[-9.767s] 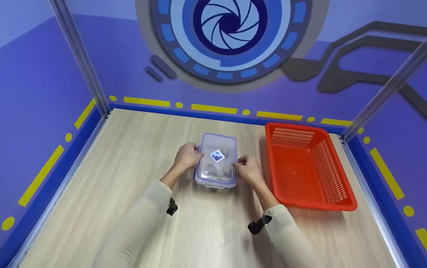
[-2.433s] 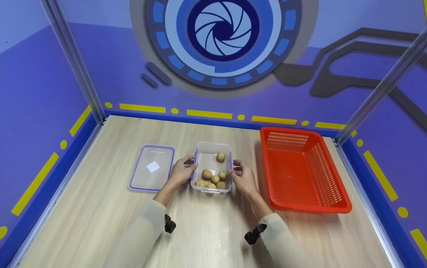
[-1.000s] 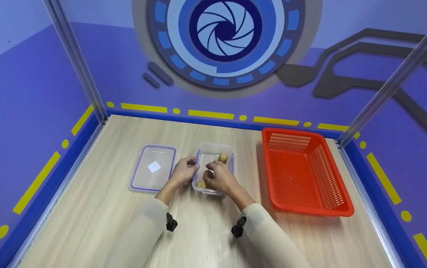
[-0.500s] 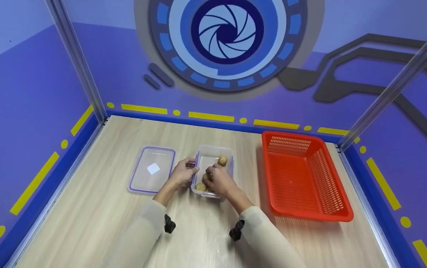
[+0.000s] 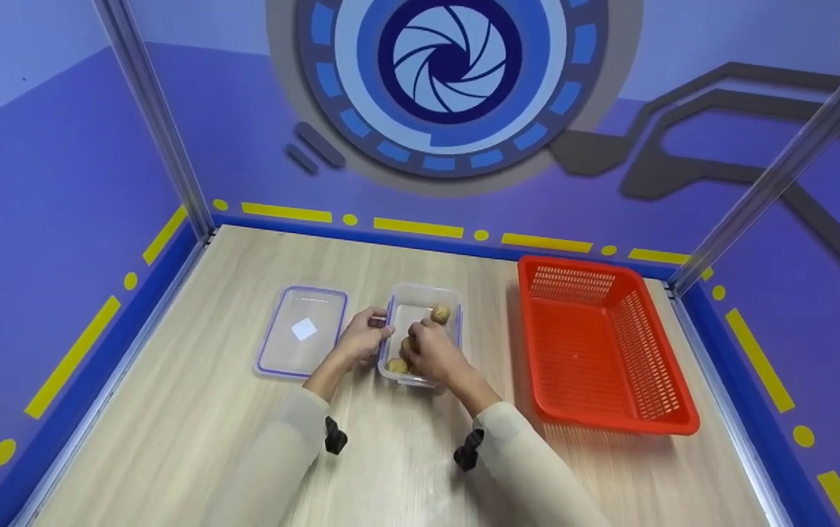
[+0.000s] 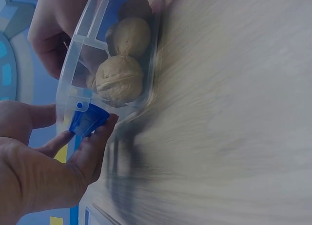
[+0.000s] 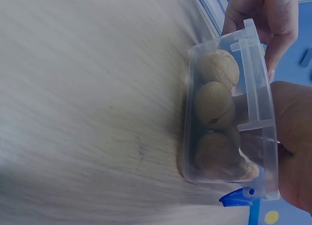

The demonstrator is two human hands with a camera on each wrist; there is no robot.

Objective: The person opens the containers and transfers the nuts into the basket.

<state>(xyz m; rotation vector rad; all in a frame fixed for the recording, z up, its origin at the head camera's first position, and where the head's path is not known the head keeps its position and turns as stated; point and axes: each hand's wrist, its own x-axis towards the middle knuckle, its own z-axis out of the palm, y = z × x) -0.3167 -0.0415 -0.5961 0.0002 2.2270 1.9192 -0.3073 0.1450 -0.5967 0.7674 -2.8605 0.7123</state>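
Holding the clear box (image 5: 427, 293) on the desk (image 5: 390, 461), the left hand (image 5: 362, 341) pinches its blue clip (image 6: 88, 121); the right hand (image 5: 436, 353), outside moments earlier, curls its fingers among the walnuts (image 6: 119, 81) inside, their exact grip hidden.

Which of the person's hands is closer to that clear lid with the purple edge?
The left hand: it is just right of the lid, at the near side of the clear container. The right hand is farther right, reaching into the container.

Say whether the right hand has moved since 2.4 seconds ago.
Yes: the right hand moved left, away from the red basket, into the clear container.
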